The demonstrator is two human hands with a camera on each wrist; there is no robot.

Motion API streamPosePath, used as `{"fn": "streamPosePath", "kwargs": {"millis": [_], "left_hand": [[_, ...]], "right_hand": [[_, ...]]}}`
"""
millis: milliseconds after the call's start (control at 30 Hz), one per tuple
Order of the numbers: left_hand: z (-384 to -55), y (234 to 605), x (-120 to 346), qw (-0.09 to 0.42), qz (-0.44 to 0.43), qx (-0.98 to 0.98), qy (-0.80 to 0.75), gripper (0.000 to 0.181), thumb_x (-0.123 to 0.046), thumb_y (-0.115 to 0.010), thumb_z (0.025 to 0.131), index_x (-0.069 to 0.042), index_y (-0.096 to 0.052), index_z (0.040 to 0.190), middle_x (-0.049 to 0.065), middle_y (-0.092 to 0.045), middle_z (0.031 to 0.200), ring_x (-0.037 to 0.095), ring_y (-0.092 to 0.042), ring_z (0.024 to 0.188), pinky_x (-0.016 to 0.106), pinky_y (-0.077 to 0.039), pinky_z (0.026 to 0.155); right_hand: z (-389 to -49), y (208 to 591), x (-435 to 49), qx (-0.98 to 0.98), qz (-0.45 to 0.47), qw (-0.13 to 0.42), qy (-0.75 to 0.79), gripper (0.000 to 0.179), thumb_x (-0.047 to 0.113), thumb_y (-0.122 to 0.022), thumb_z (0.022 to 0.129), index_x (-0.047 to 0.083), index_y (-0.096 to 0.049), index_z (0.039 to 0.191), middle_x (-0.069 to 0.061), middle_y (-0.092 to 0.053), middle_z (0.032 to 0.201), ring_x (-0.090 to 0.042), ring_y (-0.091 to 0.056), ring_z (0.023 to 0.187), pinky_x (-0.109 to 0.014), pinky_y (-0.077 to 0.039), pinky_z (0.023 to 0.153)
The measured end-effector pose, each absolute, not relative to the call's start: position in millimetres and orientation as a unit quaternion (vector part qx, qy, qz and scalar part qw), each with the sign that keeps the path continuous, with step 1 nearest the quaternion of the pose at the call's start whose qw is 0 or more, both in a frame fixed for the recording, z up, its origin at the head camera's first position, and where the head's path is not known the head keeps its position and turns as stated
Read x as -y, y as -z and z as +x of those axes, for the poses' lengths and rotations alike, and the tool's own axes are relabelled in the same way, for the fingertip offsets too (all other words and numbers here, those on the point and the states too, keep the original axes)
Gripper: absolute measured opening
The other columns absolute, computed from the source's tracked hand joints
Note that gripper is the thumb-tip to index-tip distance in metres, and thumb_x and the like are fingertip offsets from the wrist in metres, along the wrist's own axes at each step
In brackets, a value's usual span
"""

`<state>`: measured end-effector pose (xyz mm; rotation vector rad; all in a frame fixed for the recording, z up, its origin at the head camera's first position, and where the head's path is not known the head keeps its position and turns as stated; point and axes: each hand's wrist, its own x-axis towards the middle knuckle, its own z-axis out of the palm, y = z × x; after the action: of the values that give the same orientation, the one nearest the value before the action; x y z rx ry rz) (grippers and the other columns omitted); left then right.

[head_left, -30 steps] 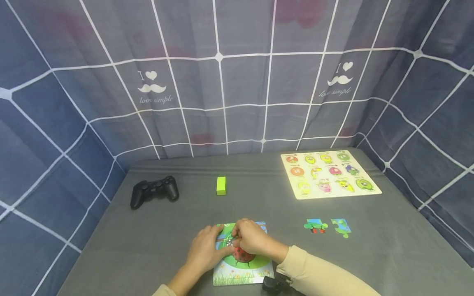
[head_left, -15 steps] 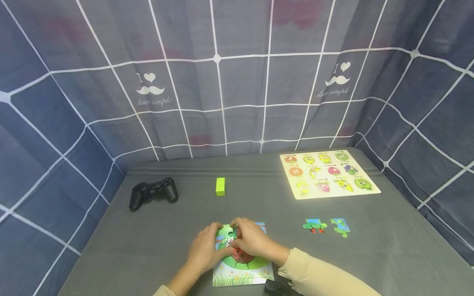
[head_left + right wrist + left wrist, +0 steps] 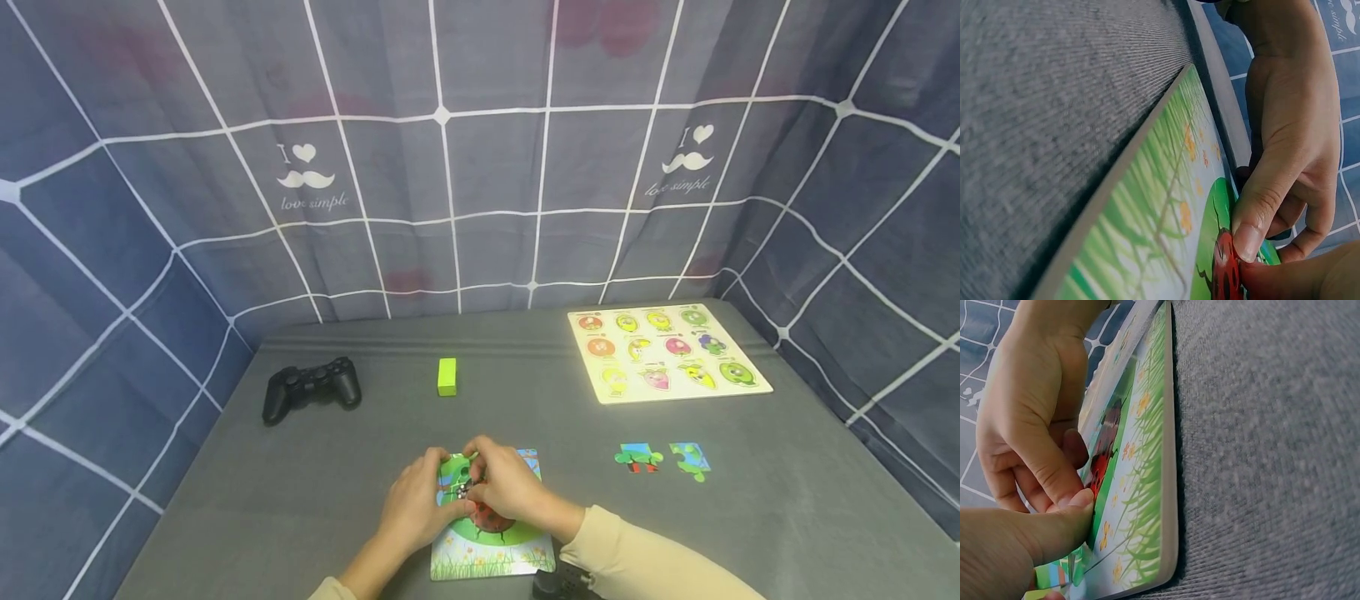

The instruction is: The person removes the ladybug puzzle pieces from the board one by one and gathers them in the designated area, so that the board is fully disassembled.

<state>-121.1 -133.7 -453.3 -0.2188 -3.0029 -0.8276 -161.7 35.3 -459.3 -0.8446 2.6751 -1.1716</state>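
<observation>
A jigsaw puzzle [image 3: 491, 562] with a ladybug [image 3: 491, 520] on a green meadow lies flat on the grey table in front of me. My left hand [image 3: 408, 507] rests along its left side, the thumb stretched across the picture and a finger at the upper left corner. Over the upper middle, my right hand [image 3: 513, 485] has curled fingers and pinches a puzzle piece at the ladybug's head, mostly hidden beneath the fingertips. Both thumb tips meet at the ladybug in the right wrist view, where its red body [image 3: 1225, 265] shows beside my right thumb [image 3: 1250, 240].
Two loose puzzle pieces, one with red and green [image 3: 639, 457] and one blue and green [image 3: 690, 461], lie right of the puzzle. Behind them is a cream fruit board [image 3: 660, 395]. A black game controller [image 3: 311, 388] and a lime green block [image 3: 447, 377] stand further left.
My right fingers shift slightly up and left over the puzzle, and a dark gap near the ladybug's head shows differently between the hands. The left hand stays almost still.
</observation>
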Motion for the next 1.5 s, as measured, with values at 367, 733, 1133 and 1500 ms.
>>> {"fn": "streamPosePath", "kwargs": {"millis": [367,733,1133,1500], "left_hand": [[-123.8,452.5,126.1,-0.005,-0.067,0.961,0.27,0.082,-0.048,-0.083,0.071,-0.006,-0.049,0.133,0.013,-0.065,0.118,0.032,-0.062,0.104,0.051,-0.049,0.083],[-119.9,457.8,126.1,-0.035,-0.068,0.965,0.252,0.081,-0.049,-0.081,0.072,-0.009,-0.054,0.138,0.009,-0.063,0.107,0.023,-0.058,0.094,0.044,-0.048,0.078],[-130.2,443.0,146.4,-0.031,-0.044,0.972,0.23,0.078,-0.049,-0.081,0.072,-0.014,-0.057,0.138,0.008,-0.062,0.101,0.022,-0.056,0.09,0.039,-0.045,0.072],[-134.4,446.3,151.9,-0.039,-0.04,0.967,0.248,0.078,-0.049,-0.083,0.071,-0.016,-0.058,0.137,0.005,-0.061,0.101,0.02,-0.055,0.091,0.036,-0.044,0.07]], "right_hand": [[-165.1,450.6,-55.8,-0.904,-0.265,-0.003,0.337,0.04,0.014,-0.082,0.076,0.004,-0.067,0.112,0.003,-0.062,0.075,0.001,-0.05,0.064,-0.017,-0.044,0.058],[-157.5,442.2,-175.4,-0.904,-0.168,0.025,0.392,0.045,0.021,-0.083,0.075,0.003,-0.066,0.112,0.005,-0.056,0.073,0.0,-0.044,0.056,-0.021,-0.041,0.051],[-152.3,434.3,-268.6,-0.946,-0.056,-0.016,0.319,0.048,0.025,-0.084,0.073,0.004,-0.068,0.114,0.003,-0.055,0.071,-0.004,-0.042,0.056,-0.023,-0.037,0.053],[-161.4,451.7,-227.2,-0.923,-0.145,0.035,0.354,0.048,0.028,-0.081,0.078,0.004,-0.068,0.118,0.01,-0.042,0.058,0.001,-0.034,0.049,-0.019,-0.031,0.047]]}}
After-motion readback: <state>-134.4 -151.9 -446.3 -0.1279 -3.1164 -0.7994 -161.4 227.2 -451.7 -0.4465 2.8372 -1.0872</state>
